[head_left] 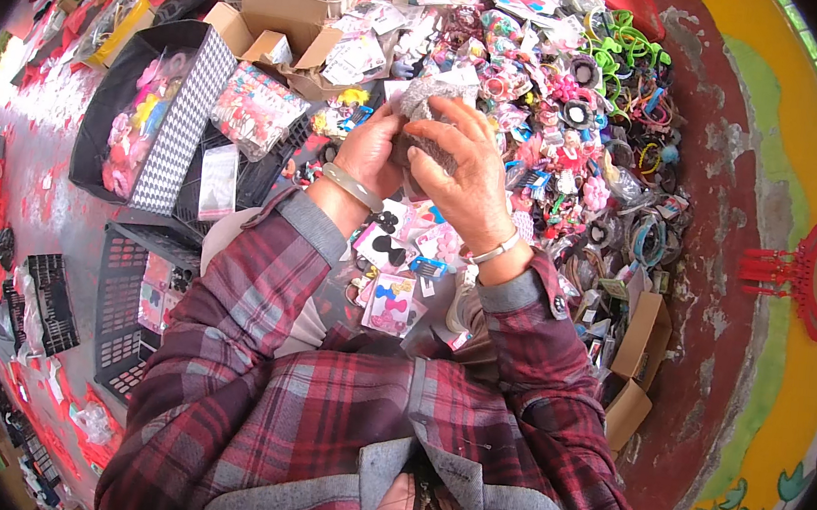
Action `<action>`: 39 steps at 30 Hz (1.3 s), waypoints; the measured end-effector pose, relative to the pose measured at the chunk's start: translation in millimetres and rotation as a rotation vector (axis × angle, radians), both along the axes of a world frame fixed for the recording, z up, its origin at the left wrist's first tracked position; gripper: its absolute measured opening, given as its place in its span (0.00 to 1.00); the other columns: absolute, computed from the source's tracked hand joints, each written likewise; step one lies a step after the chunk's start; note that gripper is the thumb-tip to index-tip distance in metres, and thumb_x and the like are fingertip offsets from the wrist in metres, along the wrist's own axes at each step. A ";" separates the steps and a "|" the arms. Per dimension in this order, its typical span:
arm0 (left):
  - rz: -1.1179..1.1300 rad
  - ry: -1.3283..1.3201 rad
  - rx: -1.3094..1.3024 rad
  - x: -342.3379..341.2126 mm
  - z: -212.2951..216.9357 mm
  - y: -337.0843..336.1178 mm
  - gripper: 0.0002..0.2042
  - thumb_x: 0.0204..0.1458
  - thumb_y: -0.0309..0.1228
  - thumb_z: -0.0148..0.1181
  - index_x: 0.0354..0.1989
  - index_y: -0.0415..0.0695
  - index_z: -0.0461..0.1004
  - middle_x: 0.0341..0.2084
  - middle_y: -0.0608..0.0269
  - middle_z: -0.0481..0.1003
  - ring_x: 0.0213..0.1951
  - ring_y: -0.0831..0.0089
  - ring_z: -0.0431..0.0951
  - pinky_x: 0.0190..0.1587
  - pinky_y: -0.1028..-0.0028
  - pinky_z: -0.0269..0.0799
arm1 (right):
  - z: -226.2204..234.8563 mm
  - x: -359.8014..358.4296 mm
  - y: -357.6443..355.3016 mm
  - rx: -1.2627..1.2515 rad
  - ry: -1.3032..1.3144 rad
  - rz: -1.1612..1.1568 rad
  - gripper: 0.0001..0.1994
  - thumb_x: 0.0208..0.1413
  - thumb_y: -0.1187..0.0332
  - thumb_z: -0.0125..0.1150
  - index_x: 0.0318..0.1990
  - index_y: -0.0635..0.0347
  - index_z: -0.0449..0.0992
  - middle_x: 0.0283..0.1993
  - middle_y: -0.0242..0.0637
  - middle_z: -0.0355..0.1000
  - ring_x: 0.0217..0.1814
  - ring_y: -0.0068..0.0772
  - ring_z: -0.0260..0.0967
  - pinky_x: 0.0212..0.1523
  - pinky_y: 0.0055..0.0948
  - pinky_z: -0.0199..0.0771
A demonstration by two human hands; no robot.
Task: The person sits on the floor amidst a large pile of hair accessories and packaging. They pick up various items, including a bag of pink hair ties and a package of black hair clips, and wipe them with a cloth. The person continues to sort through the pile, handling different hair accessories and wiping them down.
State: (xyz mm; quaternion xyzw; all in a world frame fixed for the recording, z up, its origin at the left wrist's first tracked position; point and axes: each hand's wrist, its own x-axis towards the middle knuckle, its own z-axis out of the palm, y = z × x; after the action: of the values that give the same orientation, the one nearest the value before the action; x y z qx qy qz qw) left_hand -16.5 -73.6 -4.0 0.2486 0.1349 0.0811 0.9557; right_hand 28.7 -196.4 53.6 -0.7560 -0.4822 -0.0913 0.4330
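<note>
Both of my hands are raised in front of my chest around a grey, fuzzy-looking bundle, perhaps in clear plastic; its exact kind I cannot make out. My left hand grips its left side. Curled over its near and right side are the fingers of my right hand. Below the hands lie cards of hair accessories, among them a card with blue and pink bows and a black bow. A small blue packet sits beside them.
Piled hair ties and ornaments spread ahead and right. To the left are a houndstooth-sided bin, a bag of pink pieces and a black crate. An open cardboard box stands far left, cartons near right, by the wall.
</note>
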 end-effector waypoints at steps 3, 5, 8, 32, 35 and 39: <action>-0.054 -0.106 -0.019 -1.6 13.4 -4.1 0.14 0.55 0.28 0.41 0.50 0.44 0.63 0.42 0.60 0.70 0.43 0.68 0.71 0.47 0.68 0.67 | 1.5 -0.3 2.2 0.086 0.065 -0.081 0.23 0.37 0.62 0.62 0.44 0.59 0.70 0.52 0.51 0.61 0.57 0.48 0.56 0.56 0.43 0.52; -0.101 -0.160 -0.068 -6.0 21.0 -9.7 0.15 0.55 0.27 0.40 0.51 0.44 0.62 0.43 0.60 0.69 0.44 0.67 0.71 0.48 0.67 0.66 | 2.3 2.3 3.1 0.095 0.080 -0.110 0.27 0.37 0.60 0.62 0.48 0.59 0.66 0.55 0.51 0.59 0.58 0.49 0.55 0.57 0.44 0.50; -0.088 -0.172 -0.154 -10.7 22.0 -16.0 0.15 0.57 0.34 0.39 0.50 0.44 0.63 0.42 0.61 0.70 0.45 0.67 0.70 0.50 0.67 0.64 | -0.2 8.3 3.5 -0.071 -0.100 -0.117 0.30 0.40 0.57 0.60 0.53 0.59 0.62 0.56 0.52 0.56 0.60 0.50 0.51 0.59 0.45 0.45; -0.199 -0.364 -0.315 -18.0 32.2 -8.0 0.20 0.57 0.42 0.36 0.54 0.45 0.60 0.50 0.60 0.64 0.51 0.67 0.65 0.55 0.67 0.59 | 4.4 -10.6 12.4 -0.138 -0.227 -0.130 0.27 0.41 0.62 0.56 0.54 0.48 0.63 0.61 0.44 0.52 0.65 0.51 0.43 0.62 0.51 0.34; -0.171 -0.394 -0.298 -16.8 27.8 -3.0 0.19 0.56 0.39 0.37 0.53 0.42 0.61 0.49 0.59 0.65 0.51 0.67 0.66 0.55 0.67 0.59 | 4.2 -7.8 11.8 -0.121 -0.193 -0.086 0.27 0.41 0.64 0.57 0.54 0.52 0.62 0.60 0.45 0.54 0.63 0.49 0.48 0.61 0.50 0.39; -0.167 -0.390 -0.224 -19.9 32.6 1.7 0.19 0.52 0.34 0.40 0.52 0.39 0.62 0.48 0.57 0.67 0.50 0.65 0.66 0.54 0.66 0.58 | 2.5 -7.3 8.5 -0.026 -0.140 -0.038 0.25 0.45 0.66 0.55 0.54 0.58 0.62 0.57 0.49 0.57 0.61 0.48 0.53 0.59 0.47 0.45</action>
State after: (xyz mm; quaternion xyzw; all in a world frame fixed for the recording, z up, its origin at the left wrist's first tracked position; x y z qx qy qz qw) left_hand -36.5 -71.9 28.6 0.1308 -0.0649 0.0326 0.9887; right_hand 21.4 -187.9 56.2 -0.7624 -0.4980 -0.1461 0.3864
